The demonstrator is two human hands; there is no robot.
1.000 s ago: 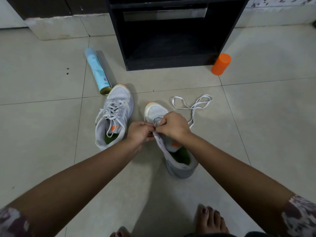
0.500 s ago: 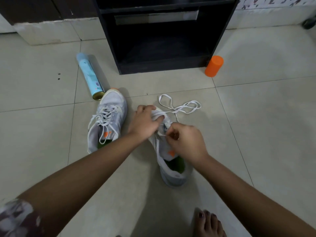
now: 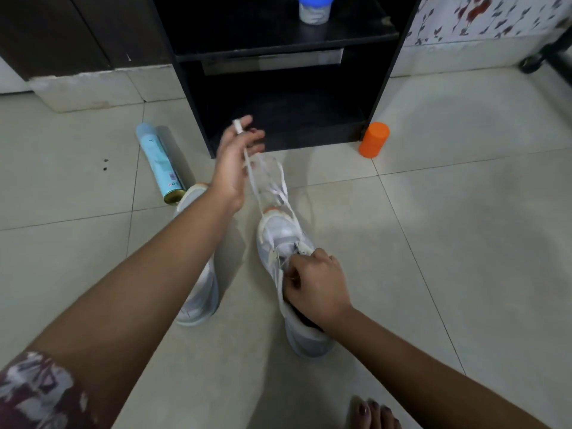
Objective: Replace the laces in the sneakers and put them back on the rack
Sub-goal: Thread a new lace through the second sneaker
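lace (image 3: 280, 184) has come up off the tiles (image 3: 464, 243), its tip pinched in the raised left hand (image 3: 236, 164) before the black rack (image 3: 278, 88), while the right hand (image 3: 315, 283) grips the grey sneaker (image 3: 278, 230) at its front eyelets, so relacing looks barely started.

You're looking down on a floor (image 3: 464, 249) of large, pale, glossy tiles split by thin dark grout lines. Straight ahead stands the black rack (image 3: 385, 88), an open unit with a shelf above a dark lower bay, set directly on the tiles. To its left you'll see a dark brown wooden cabinet front (image 3: 77, 29) above a pale plinth (image 3: 89, 91) with a chipped top edge. To its right the wall (image 3: 495, 17) has a white covering printed with red flowers and grey leaves. A black castor (image 3: 530, 61) on a dark frame rests on the floor there. Dim, soft light leaves a hazy sheen (image 3: 448, 125) on the right-hand tiles.
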